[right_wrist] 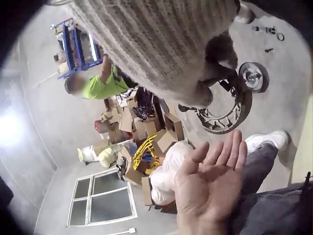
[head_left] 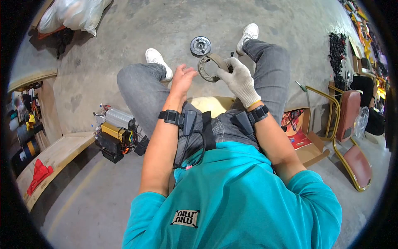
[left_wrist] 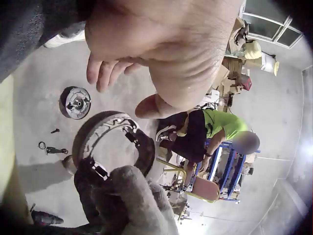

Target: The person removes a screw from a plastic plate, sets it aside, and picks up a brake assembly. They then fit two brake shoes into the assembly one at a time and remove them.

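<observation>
Gripping a brake shoe set (head_left: 209, 66) in the gloved right hand (head_left: 239, 79), fingers curled round its near rim. Two dull grey curved shoes making a ring, joined by springs, hollow in the middle. Just left of it, bare left hand (head_left: 182, 79), palm open, fingers relaxed, not touching. Beyond both hands, a round hub plate (head_left: 200, 45) on concrete floor (head_left: 137, 29); free air round the ring's far edge.

Brake shoes (head_left: 209, 66) dull metal; glove (head_left: 240, 81) probably knit cloth.
</observation>
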Demonstrator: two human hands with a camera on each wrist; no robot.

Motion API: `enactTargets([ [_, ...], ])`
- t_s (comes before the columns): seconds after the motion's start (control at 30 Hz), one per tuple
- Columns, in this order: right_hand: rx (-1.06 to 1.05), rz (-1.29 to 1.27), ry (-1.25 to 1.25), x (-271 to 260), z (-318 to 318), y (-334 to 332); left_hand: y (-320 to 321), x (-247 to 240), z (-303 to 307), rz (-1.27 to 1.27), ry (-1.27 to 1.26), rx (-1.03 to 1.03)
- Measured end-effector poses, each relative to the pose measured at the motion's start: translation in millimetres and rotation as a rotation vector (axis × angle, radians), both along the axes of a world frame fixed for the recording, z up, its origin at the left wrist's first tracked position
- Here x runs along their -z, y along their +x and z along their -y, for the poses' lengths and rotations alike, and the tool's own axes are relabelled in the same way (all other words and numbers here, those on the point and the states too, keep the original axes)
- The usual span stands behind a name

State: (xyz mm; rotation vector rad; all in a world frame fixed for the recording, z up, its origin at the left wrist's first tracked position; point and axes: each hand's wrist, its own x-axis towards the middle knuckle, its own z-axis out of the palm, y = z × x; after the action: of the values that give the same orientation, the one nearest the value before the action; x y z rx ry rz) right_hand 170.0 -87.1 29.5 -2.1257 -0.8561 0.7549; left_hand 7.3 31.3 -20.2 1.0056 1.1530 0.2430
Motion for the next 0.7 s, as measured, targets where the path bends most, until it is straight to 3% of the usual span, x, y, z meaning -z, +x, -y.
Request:
enactTargets([
  [0.1,0.016,-0.116,0.024,16.3,4.4,6.7,3.6,-2.2,0.7,0.073,-0.11,0.017],
  [0.3,0.145,-0.454,0.063,-7.3,2.0,4.6,1.0,-6.6,-3.5,0.361,-0.285,0.054],
  [0.63,0.125,-0.463,0.059,-1.4,2.6,6.9,2.3,-14.1,-3.1,0.375,-0.229,0.087],
  [0.7,0.016,-0.44,0.023,-8.2,2.1,7.0,1.5,-12.4,-2.9,0.363,-0.197,0.088],
])
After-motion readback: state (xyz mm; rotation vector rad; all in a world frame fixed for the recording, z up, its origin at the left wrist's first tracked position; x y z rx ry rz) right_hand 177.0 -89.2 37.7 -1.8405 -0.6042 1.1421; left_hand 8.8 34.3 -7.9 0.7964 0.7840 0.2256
